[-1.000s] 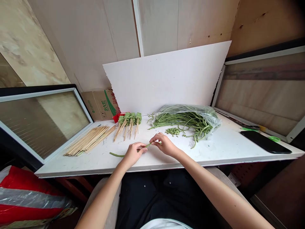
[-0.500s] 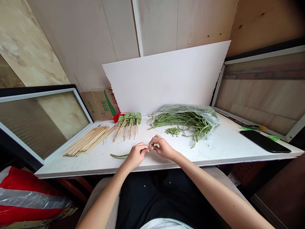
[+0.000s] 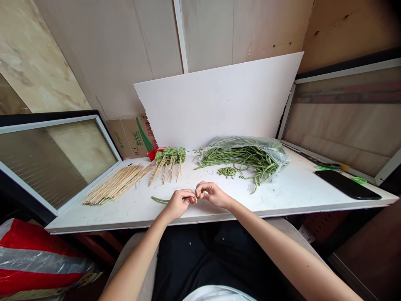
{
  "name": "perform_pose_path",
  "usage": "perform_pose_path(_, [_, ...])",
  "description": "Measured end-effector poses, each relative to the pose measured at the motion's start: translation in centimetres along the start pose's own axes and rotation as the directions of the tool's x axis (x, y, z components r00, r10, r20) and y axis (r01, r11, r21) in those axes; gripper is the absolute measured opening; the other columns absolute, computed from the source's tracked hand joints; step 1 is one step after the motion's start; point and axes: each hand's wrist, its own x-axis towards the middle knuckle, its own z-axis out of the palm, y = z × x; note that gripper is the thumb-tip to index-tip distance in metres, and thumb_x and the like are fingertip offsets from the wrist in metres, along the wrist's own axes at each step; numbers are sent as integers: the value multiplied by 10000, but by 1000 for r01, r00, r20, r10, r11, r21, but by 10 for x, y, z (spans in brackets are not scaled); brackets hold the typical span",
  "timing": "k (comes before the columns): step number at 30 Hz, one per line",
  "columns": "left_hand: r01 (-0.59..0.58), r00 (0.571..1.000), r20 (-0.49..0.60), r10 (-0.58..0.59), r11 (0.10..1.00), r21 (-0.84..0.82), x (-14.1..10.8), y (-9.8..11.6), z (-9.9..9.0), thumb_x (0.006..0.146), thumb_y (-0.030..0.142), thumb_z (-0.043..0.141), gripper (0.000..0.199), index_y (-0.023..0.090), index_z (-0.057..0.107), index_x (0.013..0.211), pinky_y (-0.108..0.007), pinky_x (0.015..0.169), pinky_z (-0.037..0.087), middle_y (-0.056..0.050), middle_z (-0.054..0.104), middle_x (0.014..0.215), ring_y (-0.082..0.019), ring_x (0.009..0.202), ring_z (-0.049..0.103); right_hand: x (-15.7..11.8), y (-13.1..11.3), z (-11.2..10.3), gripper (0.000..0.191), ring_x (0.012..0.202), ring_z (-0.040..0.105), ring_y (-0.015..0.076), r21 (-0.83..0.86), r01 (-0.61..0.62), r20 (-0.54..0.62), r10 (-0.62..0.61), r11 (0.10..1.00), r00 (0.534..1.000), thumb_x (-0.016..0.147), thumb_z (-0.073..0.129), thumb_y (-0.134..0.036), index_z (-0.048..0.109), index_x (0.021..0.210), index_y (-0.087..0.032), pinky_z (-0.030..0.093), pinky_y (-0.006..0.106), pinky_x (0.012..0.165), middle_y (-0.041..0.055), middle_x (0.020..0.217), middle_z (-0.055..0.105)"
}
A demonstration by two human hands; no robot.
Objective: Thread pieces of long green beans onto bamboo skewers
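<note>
Over the front of the white table, my left hand is closed round a green long bean, whose free end sticks out to the left. Close against it, my right hand pinches the bean's other end with thumb and fingers. The fingers hide most of the part between the hands. Beyond them lie skewers threaded with folded beans, their bare sticks pointing towards me. A small pile of bean bits lies in front of a clear plastic bag of long beans.
Bare wooden skewers lie in a heap at the left of the table. A black phone and scissors lie at the right. A cardboard box and an upright white board stand behind; framed glass panels flank both sides.
The bean's free left end has drawn in to the right, nearer my left hand. Both hands stay together in nearly the same place, with slight finger movement.
</note>
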Motion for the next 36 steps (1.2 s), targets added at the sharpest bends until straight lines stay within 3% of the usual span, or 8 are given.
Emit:
perform_pose_path(3, [29, 998, -55, -28, 999, 18, 1, 1, 0, 985, 265, 597, 243, 153, 762, 845, -270, 692, 510, -72, 726, 828, -158, 725, 640, 3, 1, -6, 192, 844, 658, 210, -45, 2, -85, -6, 999, 996, 901, 772, -404, 772, 903, -211, 496, 336, 807, 51, 880, 729])
perform_pose_path(5, [41, 994, -104, -32, 995, 87, 2, 1, 0, 987, 283, 611, 215, 164, 774, 914, -279, 711, 510, -77, 740, 873, -171, 763, 653, 5, 4, -15, 216, 884, 648, 233, -216, -15, -175, -23, 976, 984, 905, 773, -438, 801, 912, -225, 482, 350, 819, 69, 894, 744])
perform_pose_path(10, [57, 991, -135, -25, 970, 237, 1, -6, 0, 1003, 303, 598, 216, 186, 778, 1026, -296, 752, 513, -92, 746, 1000, -203, 884, 672, 4, 24, -46, 261, 913, 610, 276, -640, -230, -325, 13, 734, 946, 1011, 588, -279, 836, 991, -200, 446, 410, 907, 117, 906, 749])
perform_pose_path(14, [85, 993, -107, -58, 959, 271, -1, -14, 2, 1009, 310, 588, 225, 195, 770, 1077, -298, 747, 519, -93, 733, 1037, -203, 895, 672, -2, 39, -54, 283, 1003, 615, 305, -668, -355, -384, 105, 655, 917, 964, 569, -154, 827, 1076, -187, 456, 381, 890, 118, 999, 777])
perform_pose_path(20, [97, 990, -123, -65, 957, 274, -1, -19, 2, 995, 300, 602, 218, 194, 764, 1097, -301, 758, 537, -92, 691, 1053, -203, 921, 667, -4, 40, -49, 224, 1061, 600, 312, -706, -319, -308, 132, 633, 942, 978, 606, -218, 828, 939, -215, 436, 379, 939, 101, 953, 794])
perform_pose_path(29, [50, 990, -138, -19, 973, 226, -2, -19, -1, 980, 161, 515, 322, 207, 713, 1229, -347, 875, 574, -95, 617, 1087, -196, 983, 635, 1, 20, -55, 348, 1084, 619, 270, -534, -271, -288, 129, 801, 949, 1027, 440, -171, 757, 1168, -187, 469, 401, 963, 99, 1038, 791])
perform_pose_path(33, [79, 980, -188, -58, 991, 107, 0, -21, 3, 935, 174, 617, 344, 196, 665, 1276, -335, 832, 596, -73, 634, 1016, -176, 902, 653, 4, -6, -35, 278, 1096, 650, 278, -425, -103, -60, 86, 899, 995, 950, 701, -396, 776, 1163, -234, 512, 360, 859, 91, 1127, 776])
perform_pose_path(36, [74, 981, -186, -62, 996, 58, 1, -19, 4, 923, 216, 670, 346, 189, 664, 1268, -335, 841, 606, -66, 648, 990, -177, 909, 676, 4, -16, -19, 239, 1015, 657, 273, -420, 11, 18, -3, 908, 1000, 917, 763, -429, 811, 1057, -241, 501, 381, 878, 90, 1012, 788])
